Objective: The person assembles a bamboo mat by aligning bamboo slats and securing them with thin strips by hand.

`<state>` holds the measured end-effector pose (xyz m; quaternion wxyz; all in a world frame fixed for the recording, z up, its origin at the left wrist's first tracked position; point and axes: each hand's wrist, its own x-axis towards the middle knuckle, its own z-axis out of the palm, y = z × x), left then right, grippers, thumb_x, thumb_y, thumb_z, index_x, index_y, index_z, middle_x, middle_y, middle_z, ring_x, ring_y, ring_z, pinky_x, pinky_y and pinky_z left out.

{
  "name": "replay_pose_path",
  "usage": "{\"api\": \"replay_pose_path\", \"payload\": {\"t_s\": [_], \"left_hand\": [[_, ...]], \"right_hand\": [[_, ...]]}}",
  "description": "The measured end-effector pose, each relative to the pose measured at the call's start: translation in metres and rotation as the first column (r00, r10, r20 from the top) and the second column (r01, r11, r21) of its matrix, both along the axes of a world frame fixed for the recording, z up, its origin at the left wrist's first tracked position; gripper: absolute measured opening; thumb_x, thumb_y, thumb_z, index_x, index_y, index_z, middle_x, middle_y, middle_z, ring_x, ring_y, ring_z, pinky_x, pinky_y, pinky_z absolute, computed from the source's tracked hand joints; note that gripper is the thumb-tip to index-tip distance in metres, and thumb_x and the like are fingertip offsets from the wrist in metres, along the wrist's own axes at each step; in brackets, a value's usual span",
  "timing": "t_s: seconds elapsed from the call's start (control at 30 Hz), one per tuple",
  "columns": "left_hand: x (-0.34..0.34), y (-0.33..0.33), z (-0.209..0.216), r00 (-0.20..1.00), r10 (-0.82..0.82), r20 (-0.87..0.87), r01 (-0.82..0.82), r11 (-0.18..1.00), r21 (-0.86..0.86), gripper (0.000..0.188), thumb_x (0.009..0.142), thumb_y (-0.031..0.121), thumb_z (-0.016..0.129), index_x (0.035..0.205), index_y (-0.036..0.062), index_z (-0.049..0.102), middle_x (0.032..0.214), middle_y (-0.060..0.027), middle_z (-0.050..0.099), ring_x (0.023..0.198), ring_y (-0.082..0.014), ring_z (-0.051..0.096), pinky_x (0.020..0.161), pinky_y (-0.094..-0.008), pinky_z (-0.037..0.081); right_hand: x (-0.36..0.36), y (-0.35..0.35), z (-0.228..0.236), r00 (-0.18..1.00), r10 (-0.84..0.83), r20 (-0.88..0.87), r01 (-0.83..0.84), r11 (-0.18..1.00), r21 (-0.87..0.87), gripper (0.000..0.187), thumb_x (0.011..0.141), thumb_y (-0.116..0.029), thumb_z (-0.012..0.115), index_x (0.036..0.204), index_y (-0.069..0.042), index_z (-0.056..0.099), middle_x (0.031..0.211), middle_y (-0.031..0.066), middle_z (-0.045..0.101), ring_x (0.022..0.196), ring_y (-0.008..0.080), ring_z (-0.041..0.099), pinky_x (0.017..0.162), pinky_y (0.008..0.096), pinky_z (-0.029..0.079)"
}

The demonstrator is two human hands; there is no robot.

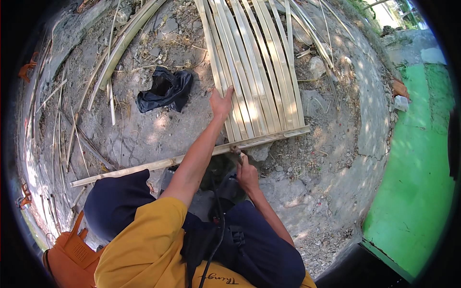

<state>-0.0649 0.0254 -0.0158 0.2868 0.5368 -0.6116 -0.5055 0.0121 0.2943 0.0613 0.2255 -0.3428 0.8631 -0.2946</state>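
Observation:
Several pale split-bamboo slats (261, 79) lie side by side, running away from me. Across their near ends lies a long bamboo crosspiece (144, 167), which reaches far out to the left. My left hand (222, 102) is closed on the leftmost slats, a little beyond the crosspiece. In my right hand (247, 174) is a hammer (237, 151), gripped by its handle close to the head. The hammer head touches or nearly touches the near side of the crosspiece, below the left slats; any nail there is too small to see.
A black plastic bag (165, 90) lies left of the slats. Curved bamboo lengths (126, 44) and thin strips are strewn over the rough, stony ground at left. An orange chair (72, 252) stands at lower left. A green-painted surface (408, 163) is on the right.

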Motion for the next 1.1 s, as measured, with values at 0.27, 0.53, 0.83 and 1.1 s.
{"api": "replay_pose_path", "payload": {"t_s": [0.27,0.53,0.83,1.1], "left_hand": [[0.000,0.000,0.005,1.000,0.009,-0.007,-0.009,1.000,0.013,0.051,0.085,0.043,0.078,0.106,-0.0026,0.065,0.104,-0.0249,0.072,0.099,-0.0399,0.070,0.089,-0.0469,0.052],[0.007,-0.002,0.006,0.999,0.000,0.034,0.000,1.000,-0.003,0.052,0.085,0.041,0.078,0.108,-0.0035,0.064,0.101,-0.0243,0.073,0.096,-0.0403,0.070,0.086,-0.0466,0.053],[0.006,0.004,0.015,1.000,-0.010,0.023,0.009,0.999,0.051,0.052,0.086,0.040,0.076,0.113,-0.0021,0.064,0.107,-0.0239,0.072,0.102,-0.0397,0.069,0.091,-0.0459,0.052],[0.006,-0.004,0.008,1.000,-0.018,0.003,0.018,0.997,0.080,0.054,0.087,0.041,0.076,0.115,-0.0029,0.063,0.109,-0.0251,0.072,0.104,-0.0399,0.069,0.094,-0.0457,0.051]], "right_hand": [[0.002,-0.001,0.009,0.998,-0.038,0.043,0.042,0.995,-0.096,0.030,0.102,-0.023,0.054,0.121,0.000,0.051,0.078,0.0290,0.065,0.073,0.0519,0.063,0.060,0.0595,0.047],[-0.004,-0.008,0.052,0.968,-0.110,0.225,0.120,0.992,-0.029,0.028,0.104,-0.025,0.049,0.121,-0.003,0.050,0.082,0.0289,0.066,0.080,0.0512,0.065,0.065,0.0576,0.048],[0.000,-0.019,0.050,0.999,-0.028,0.016,0.027,0.997,0.071,0.021,0.104,-0.023,0.049,0.117,-0.007,0.049,0.084,0.0291,0.068,0.076,0.0522,0.064,0.064,0.0625,0.049],[-0.003,-0.025,0.065,1.000,0.011,0.009,-0.013,0.972,0.234,0.017,0.104,-0.023,0.048,0.110,-0.007,0.048,0.072,0.0296,0.064,0.072,0.0526,0.063,0.061,0.0638,0.046]]}}
